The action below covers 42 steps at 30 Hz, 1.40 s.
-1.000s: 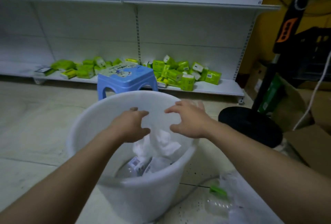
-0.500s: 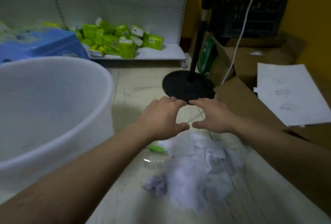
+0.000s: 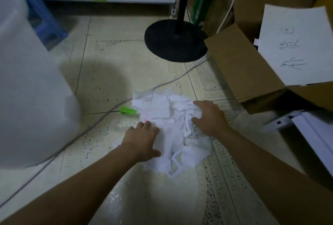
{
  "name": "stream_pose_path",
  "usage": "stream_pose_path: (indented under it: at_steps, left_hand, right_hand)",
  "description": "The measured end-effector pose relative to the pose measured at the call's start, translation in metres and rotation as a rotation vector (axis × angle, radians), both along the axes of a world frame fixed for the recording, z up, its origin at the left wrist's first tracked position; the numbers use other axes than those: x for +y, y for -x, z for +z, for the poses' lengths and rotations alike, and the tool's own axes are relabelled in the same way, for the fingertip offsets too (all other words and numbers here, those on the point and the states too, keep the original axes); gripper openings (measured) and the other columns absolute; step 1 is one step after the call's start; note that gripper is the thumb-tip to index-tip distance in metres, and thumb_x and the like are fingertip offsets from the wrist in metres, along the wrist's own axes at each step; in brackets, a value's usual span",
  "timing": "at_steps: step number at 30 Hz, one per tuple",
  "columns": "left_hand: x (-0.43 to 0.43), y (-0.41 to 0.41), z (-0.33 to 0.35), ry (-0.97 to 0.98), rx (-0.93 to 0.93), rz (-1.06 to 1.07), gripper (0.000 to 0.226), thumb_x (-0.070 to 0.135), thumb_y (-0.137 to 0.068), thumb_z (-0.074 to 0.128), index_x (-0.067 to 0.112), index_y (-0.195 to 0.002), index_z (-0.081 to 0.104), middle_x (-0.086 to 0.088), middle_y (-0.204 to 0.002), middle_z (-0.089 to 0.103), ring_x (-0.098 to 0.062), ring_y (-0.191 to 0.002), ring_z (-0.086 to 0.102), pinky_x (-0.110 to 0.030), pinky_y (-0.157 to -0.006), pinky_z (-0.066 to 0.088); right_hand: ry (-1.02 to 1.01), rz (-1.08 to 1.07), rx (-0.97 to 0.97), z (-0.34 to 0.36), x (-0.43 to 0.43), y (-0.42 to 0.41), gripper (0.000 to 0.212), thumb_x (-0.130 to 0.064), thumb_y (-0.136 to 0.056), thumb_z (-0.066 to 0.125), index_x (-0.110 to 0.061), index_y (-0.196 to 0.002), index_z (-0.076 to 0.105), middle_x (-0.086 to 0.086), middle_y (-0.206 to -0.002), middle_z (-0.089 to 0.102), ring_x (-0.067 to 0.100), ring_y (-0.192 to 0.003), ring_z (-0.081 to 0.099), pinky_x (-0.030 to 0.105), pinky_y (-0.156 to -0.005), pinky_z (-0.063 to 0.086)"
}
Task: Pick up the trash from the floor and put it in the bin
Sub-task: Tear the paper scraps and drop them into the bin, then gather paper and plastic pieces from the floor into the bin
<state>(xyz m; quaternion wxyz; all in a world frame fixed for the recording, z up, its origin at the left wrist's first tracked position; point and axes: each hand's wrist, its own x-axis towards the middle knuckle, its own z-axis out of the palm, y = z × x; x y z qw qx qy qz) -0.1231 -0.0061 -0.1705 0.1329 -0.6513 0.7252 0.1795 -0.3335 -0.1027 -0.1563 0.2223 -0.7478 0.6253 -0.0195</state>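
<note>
A heap of white crumpled paper and tissue [image 3: 167, 116] lies on the tiled floor in the middle of the view. My left hand [image 3: 142, 140] lies flat on the heap's left side, fingers spread. My right hand [image 3: 210, 118] rests on its right side with the fingers bent down into the paper. A clear plastic bottle with a green cap [image 3: 128, 111] lies at the heap's left edge. The white plastic bin [image 3: 30, 84] stands at the left, blurred, and its inside is out of sight.
A black round stand base [image 3: 173, 42] with a pole is behind the heap. A grey cable [image 3: 86, 129] runs across the floor. Open cardboard boxes [image 3: 241, 66] with a white sheet sit at the right. A blue stool [image 3: 41, 17] and a shelf of green packs are at the back left.
The view swung from the bin down to the floor at its right. Both hands left the bin's opening, came down and now lie on the paper heap.
</note>
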Motion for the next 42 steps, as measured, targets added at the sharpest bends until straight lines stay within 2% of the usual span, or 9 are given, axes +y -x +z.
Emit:
stream_pose_path:
  at_steps: [3, 12, 21, 25, 27, 29, 33, 37, 42]
  left_hand:
    - [0.005, 0.002, -0.018, 0.083, -0.062, 0.004, 0.084, 0.060, -0.073, 0.065, 0.022, -0.141, 0.030, -0.013, -0.150, 0.022, -0.032, -0.133, 0.027, -0.046, -0.101, 0.035]
    - [0.008, 0.006, -0.042, 0.318, 0.017, 0.077, 0.027, 0.033, -0.091, 0.043, 0.019, -0.098, 0.065, -0.006, -0.103, 0.059, -0.027, -0.098, 0.051, -0.037, -0.081, 0.035]
    - [0.015, 0.018, -0.039, 0.350, 0.819, 0.423, 0.014, 0.019, -0.084, 0.057, 0.016, -0.071, 0.053, 0.001, -0.068, 0.060, -0.015, -0.067, 0.059, -0.034, -0.064, 0.048]
    - [0.014, 0.015, -0.033, 0.192, 1.038, 0.463, 0.018, 0.029, -0.083, 0.068, 0.027, -0.098, 0.059, 0.011, -0.087, 0.066, 0.003, -0.084, 0.062, -0.020, -0.076, 0.049]
    - [0.012, 0.012, -0.032, 0.043, 1.054, 0.396, 0.046, 0.035, -0.078, 0.074, 0.031, -0.120, 0.054, 0.008, -0.103, 0.066, -0.005, -0.095, 0.063, -0.024, -0.083, 0.050]
    - [0.012, 0.010, -0.031, 0.028, 0.983, 0.332, 0.037, 0.031, -0.077, 0.075, 0.024, -0.111, 0.061, 0.002, -0.100, 0.068, -0.014, -0.092, 0.063, -0.034, -0.086, 0.052]
    - [0.014, 0.007, -0.031, 0.219, 0.808, 0.348, 0.009, 0.019, -0.084, 0.066, 0.014, -0.076, 0.064, -0.005, -0.082, 0.070, -0.021, -0.083, 0.065, -0.038, -0.078, 0.050]
    - [0.020, 0.011, -0.026, 0.206, 0.772, 0.302, 0.016, 0.020, -0.089, 0.057, 0.011, -0.077, 0.063, -0.005, -0.074, 0.070, -0.023, -0.072, 0.067, -0.029, -0.067, 0.051]
    - [0.025, 0.023, -0.018, 0.042, 0.846, 0.379, 0.022, 0.024, -0.090, 0.059, 0.012, -0.072, 0.060, -0.012, -0.071, 0.067, -0.026, -0.046, 0.062, -0.033, -0.040, 0.051]
  right_hand:
    - [0.015, -0.029, 0.026, -0.014, 0.003, -0.004, 0.063, -0.031, -0.084, 0.061, -0.025, -0.142, 0.037, 0.011, -0.142, 0.044, 0.033, -0.128, 0.041, 0.046, -0.105, 0.034]
    - [0.316, 0.080, 0.103, -0.028, 0.034, -0.020, 0.052, -0.032, -0.081, 0.062, -0.019, -0.129, 0.048, 0.008, -0.133, 0.046, 0.028, -0.119, 0.042, 0.041, -0.099, 0.033]
    - [-0.277, 0.048, -0.213, -0.040, 0.073, -0.030, 0.064, -0.028, -0.078, 0.071, -0.020, -0.136, 0.043, 0.004, -0.118, 0.060, 0.022, -0.109, 0.058, 0.034, -0.090, 0.047]
    - [-0.399, -0.158, -0.504, -0.031, 0.070, -0.034, 0.015, -0.007, -0.074, 0.065, -0.021, -0.073, 0.067, 0.001, -0.071, 0.067, 0.018, -0.070, 0.063, 0.030, -0.064, 0.051]
    - [-0.533, -0.187, -0.610, -0.025, 0.068, -0.034, 0.021, -0.004, -0.076, 0.063, -0.021, -0.066, 0.069, 0.002, -0.065, 0.069, 0.015, -0.063, 0.064, 0.024, -0.055, 0.051]
    - [-0.649, -0.141, -0.660, -0.021, 0.067, -0.030, 0.015, -0.007, -0.079, 0.067, -0.019, -0.073, 0.073, 0.002, -0.070, 0.072, 0.013, -0.066, 0.067, 0.021, -0.055, 0.051]
    - [-0.302, -0.091, -0.279, -0.027, 0.064, -0.001, 0.012, -0.023, -0.080, 0.070, -0.023, -0.092, 0.069, -0.003, -0.091, 0.069, 0.013, -0.084, 0.064, 0.021, -0.064, 0.047]
    - [-0.238, 0.055, 0.274, -0.043, 0.077, 0.023, 0.073, -0.053, -0.073, 0.070, -0.022, -0.133, 0.043, 0.008, -0.133, 0.046, 0.026, -0.114, 0.053, 0.035, -0.086, 0.047]
    - [-0.110, -0.010, 0.186, -0.060, 0.095, 0.024, 0.026, -0.023, -0.089, 0.056, -0.016, -0.112, 0.062, 0.005, -0.110, 0.067, 0.023, -0.095, 0.063, 0.029, -0.076, 0.049]
